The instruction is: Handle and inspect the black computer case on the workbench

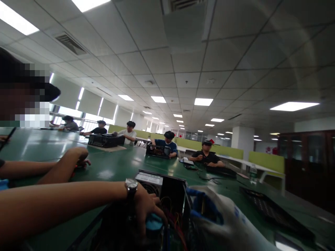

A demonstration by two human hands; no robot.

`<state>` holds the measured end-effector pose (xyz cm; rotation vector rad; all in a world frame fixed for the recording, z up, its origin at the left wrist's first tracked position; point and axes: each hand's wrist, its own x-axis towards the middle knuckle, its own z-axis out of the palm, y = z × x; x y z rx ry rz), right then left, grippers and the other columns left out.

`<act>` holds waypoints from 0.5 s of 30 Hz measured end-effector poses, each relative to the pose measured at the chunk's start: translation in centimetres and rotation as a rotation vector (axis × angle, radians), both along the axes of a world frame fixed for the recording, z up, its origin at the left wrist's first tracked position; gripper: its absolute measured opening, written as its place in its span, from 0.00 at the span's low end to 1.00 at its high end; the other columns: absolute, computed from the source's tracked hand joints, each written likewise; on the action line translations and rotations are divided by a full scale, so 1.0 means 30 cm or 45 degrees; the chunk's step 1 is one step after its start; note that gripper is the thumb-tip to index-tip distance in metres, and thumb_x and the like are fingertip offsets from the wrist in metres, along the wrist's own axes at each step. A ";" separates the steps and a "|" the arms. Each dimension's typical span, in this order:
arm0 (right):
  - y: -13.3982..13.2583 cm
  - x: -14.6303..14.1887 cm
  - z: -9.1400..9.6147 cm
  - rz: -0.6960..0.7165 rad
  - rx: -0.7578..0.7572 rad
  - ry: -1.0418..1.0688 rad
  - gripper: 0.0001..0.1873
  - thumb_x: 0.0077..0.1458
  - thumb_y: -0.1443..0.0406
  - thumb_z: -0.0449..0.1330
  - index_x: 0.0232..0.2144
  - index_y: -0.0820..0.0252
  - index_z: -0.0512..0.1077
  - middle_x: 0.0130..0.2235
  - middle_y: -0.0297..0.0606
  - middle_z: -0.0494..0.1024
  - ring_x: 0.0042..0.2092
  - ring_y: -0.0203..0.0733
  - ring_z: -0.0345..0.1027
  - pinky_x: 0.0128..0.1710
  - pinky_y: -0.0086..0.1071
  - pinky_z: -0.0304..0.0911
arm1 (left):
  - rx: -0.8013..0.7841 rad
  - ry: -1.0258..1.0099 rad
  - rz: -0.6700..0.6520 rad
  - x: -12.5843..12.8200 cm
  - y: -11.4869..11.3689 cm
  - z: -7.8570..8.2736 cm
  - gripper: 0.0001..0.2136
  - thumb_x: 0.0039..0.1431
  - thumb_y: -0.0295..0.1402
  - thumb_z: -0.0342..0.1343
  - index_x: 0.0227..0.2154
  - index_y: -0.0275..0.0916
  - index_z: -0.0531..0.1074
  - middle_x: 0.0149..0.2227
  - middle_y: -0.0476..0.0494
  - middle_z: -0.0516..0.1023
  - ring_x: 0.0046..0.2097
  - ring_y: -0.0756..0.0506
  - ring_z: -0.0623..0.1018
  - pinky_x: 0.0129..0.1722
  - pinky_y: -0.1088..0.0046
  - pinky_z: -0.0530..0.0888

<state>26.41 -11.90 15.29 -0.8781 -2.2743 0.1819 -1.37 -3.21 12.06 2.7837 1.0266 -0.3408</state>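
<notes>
Head view: the left hand [146, 209], bare with a watch [131, 185] at the wrist, reaches down into an open PC case [170, 190] on the green tabletop [115, 170]. Its grip curls over a blue fan [154, 222] inside the case, fingers bent and touching the top; whether it pinches the fan or only rests on it I cannot tell. Just right of that grip, red and yellow wires [174, 218] lie tangled in the case. Behind the grip, at the case's far end, sits a grey power supply [149, 180] with a white label.

The right hand [222, 223], in a white glove with blue fingertips, is at the case's right wall, just right of the wires. Its grip is blurred, so its state cannot be told.

Left of the left arm, another person's forearm and hand [75, 158] rest on the tabletop. Beyond the case, 5 people sit along the tabletop, 2 of them with other open cases [104, 140].
</notes>
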 end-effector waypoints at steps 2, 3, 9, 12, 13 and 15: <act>0.037 -0.022 -0.009 0.053 0.004 -0.154 0.24 0.58 0.52 0.64 0.55 0.49 0.72 0.51 0.40 0.79 0.50 0.48 0.74 0.49 0.35 0.70 | 0.009 0.000 0.002 0.006 -0.006 -0.013 0.44 0.33 0.44 0.73 0.59 0.61 0.69 0.58 0.40 0.68 0.62 0.20 0.66 0.55 0.38 0.69; 0.058 -0.029 -0.016 0.057 0.022 -0.233 0.25 0.57 0.52 0.64 0.56 0.50 0.72 0.52 0.41 0.79 0.51 0.50 0.73 0.50 0.37 0.69 | 0.012 -0.009 -0.002 0.008 -0.013 -0.017 0.44 0.32 0.43 0.74 0.60 0.60 0.69 0.57 0.40 0.67 0.61 0.20 0.67 0.55 0.41 0.70; 0.153 -0.122 -0.018 -0.052 0.069 -0.685 0.27 0.50 0.65 0.67 0.54 0.53 0.73 0.52 0.42 0.79 0.53 0.50 0.73 0.53 0.36 0.67 | 0.360 -0.049 -0.172 -0.037 -0.129 0.047 0.44 0.37 0.45 0.72 0.62 0.64 0.64 0.61 0.37 0.62 0.55 0.21 0.73 0.47 0.41 0.75; 0.195 -0.247 -0.017 -0.168 0.024 -1.011 0.20 0.49 0.63 0.67 0.46 0.56 0.77 0.44 0.44 0.82 0.43 0.55 0.78 0.40 0.38 0.72 | 0.559 -0.113 -0.276 -0.102 -0.228 0.141 0.41 0.43 0.44 0.70 0.63 0.62 0.63 0.62 0.37 0.64 0.56 0.22 0.71 0.49 0.38 0.73; 0.217 -0.296 -0.024 -0.100 0.021 -1.078 0.16 0.50 0.61 0.66 0.42 0.58 0.78 0.39 0.44 0.82 0.38 0.54 0.78 0.34 0.38 0.72 | 0.585 -0.141 -0.263 -0.126 -0.262 0.175 0.40 0.44 0.44 0.69 0.63 0.62 0.63 0.62 0.39 0.65 0.57 0.24 0.71 0.51 0.38 0.72; 0.271 -0.397 -0.052 0.175 0.030 -1.053 0.13 0.51 0.55 0.65 0.33 0.59 0.78 0.28 0.35 0.79 0.31 0.49 0.76 0.27 0.34 0.68 | 0.555 -0.167 -0.204 -0.170 -0.327 0.236 0.38 0.46 0.42 0.68 0.62 0.62 0.64 0.62 0.43 0.67 0.57 0.27 0.71 0.56 0.41 0.70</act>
